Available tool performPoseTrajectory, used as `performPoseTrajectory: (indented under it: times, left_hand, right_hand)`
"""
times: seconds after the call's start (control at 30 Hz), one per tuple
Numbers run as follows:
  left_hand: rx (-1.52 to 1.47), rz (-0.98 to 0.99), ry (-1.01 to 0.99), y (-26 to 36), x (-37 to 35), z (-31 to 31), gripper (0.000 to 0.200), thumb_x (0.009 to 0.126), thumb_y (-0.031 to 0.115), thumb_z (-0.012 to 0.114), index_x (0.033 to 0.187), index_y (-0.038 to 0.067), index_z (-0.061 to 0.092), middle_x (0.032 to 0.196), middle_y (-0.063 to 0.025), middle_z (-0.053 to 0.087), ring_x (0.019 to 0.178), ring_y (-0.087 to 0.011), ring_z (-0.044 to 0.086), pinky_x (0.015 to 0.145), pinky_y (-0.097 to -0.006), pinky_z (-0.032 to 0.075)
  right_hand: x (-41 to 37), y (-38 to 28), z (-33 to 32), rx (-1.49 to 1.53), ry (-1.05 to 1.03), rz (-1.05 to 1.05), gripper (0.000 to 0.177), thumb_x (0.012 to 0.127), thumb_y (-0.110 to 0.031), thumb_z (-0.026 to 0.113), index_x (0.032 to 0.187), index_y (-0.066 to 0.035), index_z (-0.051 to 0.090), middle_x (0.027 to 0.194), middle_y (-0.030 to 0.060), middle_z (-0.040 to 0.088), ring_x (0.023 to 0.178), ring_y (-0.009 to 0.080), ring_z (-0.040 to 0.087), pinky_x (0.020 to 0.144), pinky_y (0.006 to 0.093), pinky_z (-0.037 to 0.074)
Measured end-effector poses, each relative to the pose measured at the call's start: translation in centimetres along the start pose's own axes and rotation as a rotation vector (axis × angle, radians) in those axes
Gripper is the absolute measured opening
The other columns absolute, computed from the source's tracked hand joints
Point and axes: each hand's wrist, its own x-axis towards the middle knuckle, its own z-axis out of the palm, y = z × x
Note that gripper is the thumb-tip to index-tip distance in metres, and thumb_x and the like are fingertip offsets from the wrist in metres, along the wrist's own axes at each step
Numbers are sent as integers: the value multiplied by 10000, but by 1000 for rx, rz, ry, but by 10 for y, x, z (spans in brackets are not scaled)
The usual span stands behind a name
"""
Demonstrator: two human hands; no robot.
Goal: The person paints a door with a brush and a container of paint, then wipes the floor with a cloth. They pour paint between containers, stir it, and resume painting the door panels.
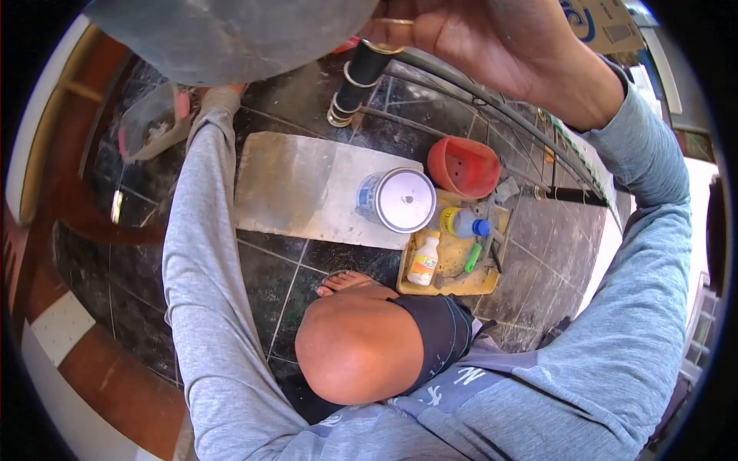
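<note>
A large grey, smooth, rounded piece (238, 38) fills the top of the view; its upper part is cut off and I cannot make out its kind. My right hand (492, 42) is raised at its right edge, palm showing, with its partly visible fingers bent against that edge. My left hand (223, 92) reaches up under the piece, which hides its fingers. Below stands a lidded paint can (406, 200) on a whitish board (288, 180) lying on the floor.
Right of the can are a red tub (463, 167) and a yellow tray (453, 286) with a blue-capped bottle (464, 223), a white bottle (423, 261) and a green-handled tool (473, 257). A clear container (154, 127) lies left. Dark metal legs (357, 81) stand behind.
</note>
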Motion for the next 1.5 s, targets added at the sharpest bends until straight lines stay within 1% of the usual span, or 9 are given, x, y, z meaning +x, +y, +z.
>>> performPoseTrajectory:
  times: [0.13,0.3,0.4,0.47,0.7,0.87,0.97,1.27,1.5]
  left_hand:
    - [1,-13,-34,14,-3,26,245,891,234,660,1090,91,658,1023,-99,655,798,-322,663,729,-452,523]
    - [-7,-30,-25,30,-7,34,222,885,224,659,1069,100,656,1007,-111,650,812,-340,660,726,-467,521]
    - [-32,-53,-24,37,-13,37,208,882,218,659,1056,106,654,998,-119,647,821,-351,658,725,-477,520]
    - [-53,-75,-30,38,-11,40,199,879,214,659,1048,109,653,991,-124,644,826,-358,657,724,-483,519]
    - [-116,-50,4,6,10,19,167,870,201,659,1018,122,650,969,-141,637,846,-383,653,720,-506,516]
    - [-9,261,220,-25,-62,-53,187,851,110,656,1028,168,653,922,-94,590,733,-315,665,607,-426,529]
    - [60,317,144,-39,-112,-116,246,825,84,705,1067,111,671,959,-103,608,729,-320,651,616,-418,528]
    - [220,365,165,-18,-231,-295,286,760,60,682,1040,111,659,866,-82,560,703,-240,654,587,-344,541]
    - [70,314,154,13,-321,-374,271,774,63,738,1026,75,642,882,-109,574,722,-276,660,599,-371,550]
  right_hand:
    - [-8,13,-6,-90,179,-155,873,820,-639,609,1383,-20,360,1265,158,481,1018,277,617,894,397,543]
    - [9,-15,-44,306,137,263,810,817,-617,618,1346,-30,439,1249,146,539,1063,277,603,944,413,496]
    - [14,-12,-37,325,234,214,672,881,-561,557,1290,-28,520,1161,155,609,1020,271,622,906,405,505]
    - [16,16,-60,257,176,97,863,886,-672,460,1435,-13,365,1396,220,474,1223,327,565,1047,487,467]
    - [22,19,-62,287,134,119,820,896,-622,506,1433,-25,337,1402,202,465,1229,338,569,1037,531,486]
    - [25,15,-59,281,118,112,856,881,-642,516,1441,-25,319,1395,217,454,1228,328,563,1036,526,484]
    - [26,18,-45,223,163,89,927,869,-679,504,1439,25,303,1388,232,452,1227,325,560,1036,525,479]
    - [4,31,8,121,224,110,1060,803,-770,521,1368,113,363,1240,256,502,1150,273,578,978,350,508]
    - [-30,37,33,93,111,129,1004,840,-727,526,1360,116,363,1191,236,516,1138,267,576,985,357,502]
